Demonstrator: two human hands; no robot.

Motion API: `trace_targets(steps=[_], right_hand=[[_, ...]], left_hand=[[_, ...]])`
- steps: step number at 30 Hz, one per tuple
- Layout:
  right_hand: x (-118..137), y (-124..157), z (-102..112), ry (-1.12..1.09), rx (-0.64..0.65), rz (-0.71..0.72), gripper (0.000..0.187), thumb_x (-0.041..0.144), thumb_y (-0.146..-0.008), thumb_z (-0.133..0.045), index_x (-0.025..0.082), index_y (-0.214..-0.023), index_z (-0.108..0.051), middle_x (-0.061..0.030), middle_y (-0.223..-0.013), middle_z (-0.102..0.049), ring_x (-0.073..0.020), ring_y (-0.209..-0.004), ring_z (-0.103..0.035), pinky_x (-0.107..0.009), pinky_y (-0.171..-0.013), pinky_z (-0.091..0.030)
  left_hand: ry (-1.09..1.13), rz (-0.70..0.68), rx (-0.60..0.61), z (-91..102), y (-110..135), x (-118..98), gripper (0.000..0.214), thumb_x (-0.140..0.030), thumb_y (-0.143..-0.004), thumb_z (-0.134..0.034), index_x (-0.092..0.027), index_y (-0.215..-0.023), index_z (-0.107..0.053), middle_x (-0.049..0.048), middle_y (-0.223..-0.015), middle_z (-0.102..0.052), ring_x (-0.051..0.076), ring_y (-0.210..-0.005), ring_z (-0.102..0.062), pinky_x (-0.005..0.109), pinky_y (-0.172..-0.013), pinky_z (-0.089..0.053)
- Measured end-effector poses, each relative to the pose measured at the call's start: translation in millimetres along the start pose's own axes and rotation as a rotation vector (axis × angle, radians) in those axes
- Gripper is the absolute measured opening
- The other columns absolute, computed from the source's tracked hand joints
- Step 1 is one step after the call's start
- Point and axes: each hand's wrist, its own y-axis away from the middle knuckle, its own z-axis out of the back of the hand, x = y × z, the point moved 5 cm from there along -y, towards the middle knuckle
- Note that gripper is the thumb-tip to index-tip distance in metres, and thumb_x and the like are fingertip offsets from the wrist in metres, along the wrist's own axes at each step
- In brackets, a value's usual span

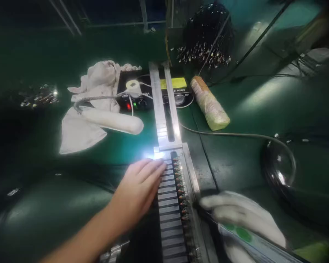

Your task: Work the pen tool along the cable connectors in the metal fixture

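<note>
My bare left hand (pixel 142 188) lies flat, fingers stretched out, on the left side of a long metal fixture (pixel 171 204) that holds a row of small connectors with wire tips (pixel 181 190). My right hand (pixel 244 215) wears a white glove and is wrapped round a thin dark tool whose tip sits at the fixture's right rail. A silver rail (pixel 164 106) runs on from the fixture toward the back of the green bench.
A black controller box with a yellow label (pixel 164 93) stands behind the rail. A white cloth (pixel 95 102), a white cylinder (pixel 112 122), a wrapped roll (pixel 210 104), a bundle of black cables (pixel 208 40) and a round lens (pixel 279 166) lie around.
</note>
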Motion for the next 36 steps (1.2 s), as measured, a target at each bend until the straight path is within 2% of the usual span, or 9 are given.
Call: trace_targets(steps=[8, 11, 15, 20, 28, 32, 36], right_hand=[[-0.4, -1.5, 5.8, -0.011, 0.002, 0.010, 0.008, 0.018, -0.093, -0.056, 0.018, -0.094, -0.065, -0.0081, -0.093, -0.076, -0.0216, -0.078, -0.075, -0.031, -0.069, -0.062], [1.0, -2.4, 6.0, -0.018, 0.033, 0.024, 0.011, 0.021, -0.095, -0.055, 0.017, -0.096, -0.064, -0.0096, -0.095, -0.075, -0.0215, -0.082, -0.075, -0.030, -0.072, -0.062], [-1.4, -0.2, 4.3, -0.017, 0.053, 0.011, 0.011, 0.017, -0.094, -0.055, 0.016, -0.099, -0.064, -0.0099, -0.099, -0.075, -0.0201, -0.087, -0.075, -0.029, -0.076, -0.061], [-3.6, 0.6, 4.1, -0.018, 0.040, -0.009, 0.015, 0.011, -0.087, -0.058, 0.016, -0.098, -0.066, -0.0089, -0.100, -0.075, -0.0212, -0.087, -0.075, -0.030, -0.076, -0.062], [-10.1, 2.1, 4.7, -0.074, 0.042, -0.063, 0.018, 0.010, -0.086, -0.060, 0.017, -0.102, -0.067, -0.0096, -0.104, -0.075, -0.0248, -0.091, -0.074, -0.035, -0.074, -0.065], [-7.4, 4.7, 7.8, -0.039, 0.043, -0.035, 0.015, 0.014, -0.090, -0.059, 0.017, -0.103, -0.066, -0.0103, -0.106, -0.074, -0.0240, -0.091, -0.074, -0.033, -0.075, -0.064], [6.8, 7.8, 11.7, 0.031, -0.014, -0.066, 0.013, 0.027, -0.100, -0.054, 0.019, -0.099, -0.065, -0.0081, -0.103, -0.075, -0.0202, -0.090, -0.074, -0.029, -0.086, -0.058]], left_hand=[[0.010, 0.004, 0.004, 0.7, -1.8, 0.1, 0.036, -0.009, -0.098, -0.047, -0.012, -0.135, -0.050, 0.0124, -0.133, -0.061, 0.026, -0.120, -0.052, 0.043, -0.099, -0.045], [0.015, 0.006, 0.002, 0.4, -1.6, 0.2, 0.036, -0.010, -0.099, -0.047, -0.011, -0.135, -0.051, 0.0128, -0.133, -0.061, 0.026, -0.120, -0.051, 0.044, -0.100, -0.044], [0.019, 0.009, -0.001, -0.1, -3.1, 0.7, 0.035, -0.010, -0.099, -0.046, -0.012, -0.134, -0.052, 0.0123, -0.133, -0.061, 0.026, -0.120, -0.051, 0.043, -0.100, -0.044], [0.023, 0.009, 0.009, -1.8, -3.5, 1.7, 0.036, -0.009, -0.098, -0.047, -0.010, -0.135, -0.051, 0.0127, -0.134, -0.060, 0.026, -0.121, -0.051, 0.043, -0.100, -0.043], [0.022, 0.010, 0.008, -0.6, -1.6, 1.8, 0.036, -0.010, -0.099, -0.046, -0.011, -0.134, -0.052, 0.0123, -0.133, -0.061, 0.026, -0.120, -0.052, 0.044, -0.099, -0.044], [0.020, 0.002, -0.001, -0.7, -2.5, 0.9, 0.036, -0.009, -0.098, -0.047, -0.011, -0.134, -0.051, 0.0126, -0.133, -0.061, 0.026, -0.120, -0.052, 0.044, -0.098, -0.045], [0.021, 0.002, -0.003, -0.9, -1.5, 0.4, 0.036, -0.009, -0.098, -0.047, -0.011, -0.134, -0.051, 0.0130, -0.132, -0.061, 0.026, -0.119, -0.052, 0.044, -0.097, -0.046]])
